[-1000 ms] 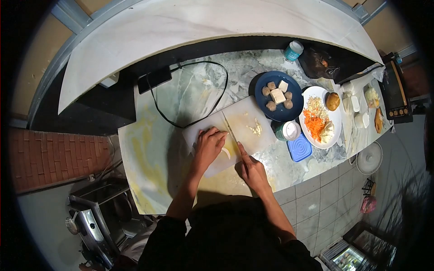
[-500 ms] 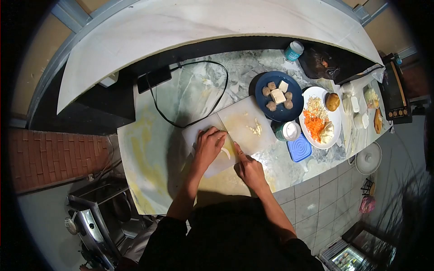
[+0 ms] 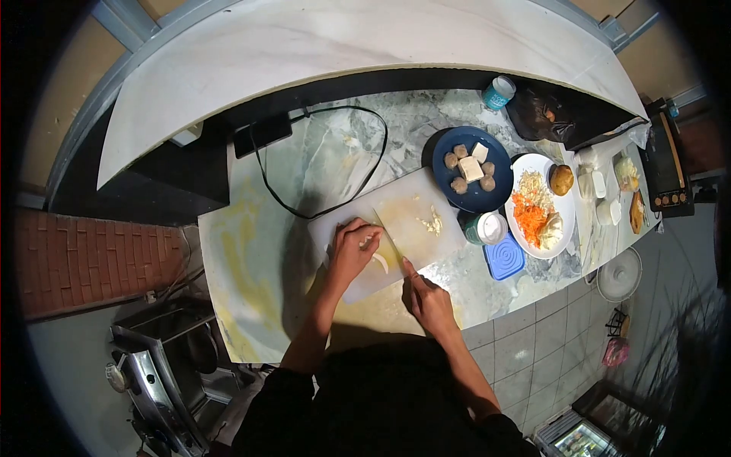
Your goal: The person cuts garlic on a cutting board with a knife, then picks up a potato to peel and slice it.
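A white cutting board [image 3: 417,247] lies on the marble-patterned counter. My right hand [image 3: 431,301] is closed around the handle of a knife [image 3: 394,245], whose blade slants across the board towards its far side. Left of the blade, my left hand [image 3: 354,247] has its fingers curled down on the board; a pale piece shows partly under them, too covered to name. A pale crescent-shaped slice [image 3: 380,263] rests between that hand and the knife. Small chopped pale bits [image 3: 432,222] are scattered on the board's right half.
Right of the board are a dark blue plate [image 3: 476,201] with meatballs and white blocks, a white plate [image 3: 564,221] with shredded carrot and a potato, an open jar [image 3: 491,227] and a blue lid [image 3: 505,257]. A black cable [image 3: 386,141] loops behind the board.
My right hand has drawn the knife back slightly, down and to the right. My left hand stays in nearly the same place, and the whole view has shifted a little.
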Demonstrator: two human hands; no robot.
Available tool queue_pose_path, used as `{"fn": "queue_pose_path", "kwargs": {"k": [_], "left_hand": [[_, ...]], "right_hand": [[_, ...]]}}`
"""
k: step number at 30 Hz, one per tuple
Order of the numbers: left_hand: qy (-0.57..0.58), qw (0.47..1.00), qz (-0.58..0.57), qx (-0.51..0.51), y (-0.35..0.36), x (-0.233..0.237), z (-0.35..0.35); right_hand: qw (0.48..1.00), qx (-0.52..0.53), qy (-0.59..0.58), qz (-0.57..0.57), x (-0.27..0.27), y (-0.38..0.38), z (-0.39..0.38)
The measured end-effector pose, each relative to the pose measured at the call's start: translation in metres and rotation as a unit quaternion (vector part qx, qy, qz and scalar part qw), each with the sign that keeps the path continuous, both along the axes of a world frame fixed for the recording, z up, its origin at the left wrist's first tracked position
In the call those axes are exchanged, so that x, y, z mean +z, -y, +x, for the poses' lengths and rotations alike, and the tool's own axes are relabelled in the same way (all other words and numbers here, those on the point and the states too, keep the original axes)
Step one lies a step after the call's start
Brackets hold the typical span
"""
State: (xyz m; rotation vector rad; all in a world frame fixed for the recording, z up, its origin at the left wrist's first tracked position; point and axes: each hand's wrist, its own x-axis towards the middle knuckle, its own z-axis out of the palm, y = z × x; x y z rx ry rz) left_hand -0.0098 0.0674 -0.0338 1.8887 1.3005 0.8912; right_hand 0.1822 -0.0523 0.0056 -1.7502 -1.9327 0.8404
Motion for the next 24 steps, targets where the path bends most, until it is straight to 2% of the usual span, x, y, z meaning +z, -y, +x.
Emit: {"fn": "queue_pose_path", "kwargs": {"k": [6, 9, 14, 24], "left_hand": [[-0.014, 1.0, 0.0, 0.017, 0.002, 0.006, -0.002], [0.021, 0.999, -0.032, 0.017, 0.0, 0.005, -0.001], [-0.007, 0.999, 0.032, 0.016, 0.0, 0.002, -0.002], [0.012, 0.999, 0.029, 0.019, 0.0, 0.001, 0.0]], "right_hand": [[0.999, -0.015, -0.043, -0.018, -0.015, -0.005, 0.003], [0.998, -0.022, -0.06, -0.006, -0.015, -0.009, -0.002], [0.996, -0.028, -0.084, 0.001, -0.008, -0.013, -0.01], [1.0, -0.011, -0.018, 0.021, -0.017, -0.014, -0.012]]}}
